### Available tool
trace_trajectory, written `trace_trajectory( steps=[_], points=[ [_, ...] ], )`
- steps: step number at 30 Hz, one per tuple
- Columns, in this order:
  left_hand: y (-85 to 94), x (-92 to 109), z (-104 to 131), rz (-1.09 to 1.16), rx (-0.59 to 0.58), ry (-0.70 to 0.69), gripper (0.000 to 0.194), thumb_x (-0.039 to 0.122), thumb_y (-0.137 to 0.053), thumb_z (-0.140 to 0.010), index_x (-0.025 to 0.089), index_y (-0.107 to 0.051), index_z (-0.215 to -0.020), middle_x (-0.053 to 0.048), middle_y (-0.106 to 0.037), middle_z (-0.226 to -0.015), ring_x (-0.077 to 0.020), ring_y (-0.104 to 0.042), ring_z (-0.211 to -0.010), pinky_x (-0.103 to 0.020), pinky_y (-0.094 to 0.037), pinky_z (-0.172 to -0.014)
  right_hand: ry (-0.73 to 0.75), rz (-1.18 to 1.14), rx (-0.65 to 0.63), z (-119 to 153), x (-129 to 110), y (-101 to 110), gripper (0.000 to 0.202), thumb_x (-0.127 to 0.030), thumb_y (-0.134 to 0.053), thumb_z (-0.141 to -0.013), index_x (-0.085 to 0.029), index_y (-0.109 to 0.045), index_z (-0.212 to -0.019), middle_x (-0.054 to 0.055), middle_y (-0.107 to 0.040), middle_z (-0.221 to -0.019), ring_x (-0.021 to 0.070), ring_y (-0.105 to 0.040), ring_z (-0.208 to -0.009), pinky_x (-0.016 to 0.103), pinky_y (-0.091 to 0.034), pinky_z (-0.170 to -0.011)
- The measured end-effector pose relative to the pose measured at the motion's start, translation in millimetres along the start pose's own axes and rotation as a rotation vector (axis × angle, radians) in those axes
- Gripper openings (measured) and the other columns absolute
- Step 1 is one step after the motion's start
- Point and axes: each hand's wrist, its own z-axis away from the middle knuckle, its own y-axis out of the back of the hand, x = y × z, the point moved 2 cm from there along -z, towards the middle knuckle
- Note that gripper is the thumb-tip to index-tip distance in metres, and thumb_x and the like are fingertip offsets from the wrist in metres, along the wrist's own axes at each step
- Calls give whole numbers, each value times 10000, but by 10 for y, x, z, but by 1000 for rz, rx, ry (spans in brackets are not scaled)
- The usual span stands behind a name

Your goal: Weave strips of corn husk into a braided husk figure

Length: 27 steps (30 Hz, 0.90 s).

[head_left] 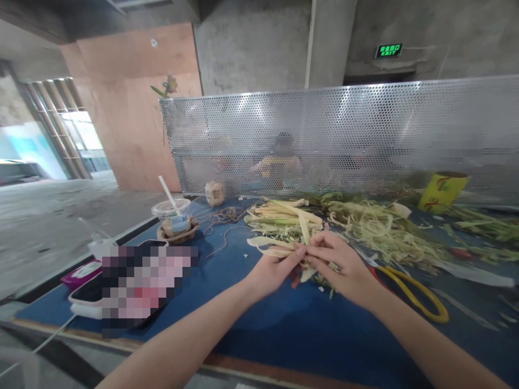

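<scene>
Pinching a pale leaf strip [302, 229] between them, the left hand [271, 270] and right hand [343, 265] meet over the blue desk [284, 335], fingers of both closed on the strip and on a small bundle of husks [312, 273] beneath it. The strip stands up from the fingers and leans toward a pile of stalks and leaves [284, 219] lying just behind the hands. A bigger heap of shredded pale strips [385, 232] spreads to the right.

Yellow-handled scissors [409, 289] lie on the desk just beside the right wrist. At the far right stands a yellow cup [441, 190]; what it holds cannot be seen. To the left, a clear plastic cup [172, 210] with a white straw [167, 192] sits in a brown woven bowl [178, 233]; some brown contents show low inside the cup. A tangle of brown string [223, 216] lies near a small pale jar [214, 193] by the perforated metal screen [365, 135].
</scene>
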Motion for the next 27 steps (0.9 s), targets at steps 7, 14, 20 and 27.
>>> trace_trajectory(
  steps=[7,14,20,27],
  points=[
    [-66,-8,99,-336,-181,-19,377,446,-453,-789,133,-591,-629,24,-446,-452,-78,-414,-422,-198,-313,-434,-138,124,-26,-14,-11,76,272,-358,-480,-827,-287,-601,-1060,54,-549,-1084,235,-458,-1042,417,-359,-894],
    [-110,-45,100,-263,-179,40,331,436,-543,-727,133,-642,-641,10,-477,-488,-80,-418,-427,-203,-341,-443,-127,124,37,-6,-43,42,324,-244,-503,-825,-319,-546,-1137,26,-661,-850,220,-490,-883,427,-376,-807],
    [-24,-82,6,-13,-57,141,417,509,-583,-671,96,-607,-620,-36,-562,-563,-82,-470,-427,-213,-395,-416,176,346,84,-6,-102,226,330,-80,-480,-789,-308,-656,-950,30,-623,-815,213,-436,-840,420,-341,-798],
    [3,-121,-20,196,36,246,385,459,-670,-605,88,-607,-687,-30,-577,-576,-83,-492,-482,-192,-406,-397,265,369,22,20,-49,242,314,-80,-492,-761,-247,-618,-995,54,-590,-805,212,-430,-824,378,-384,-730]
  ],
)
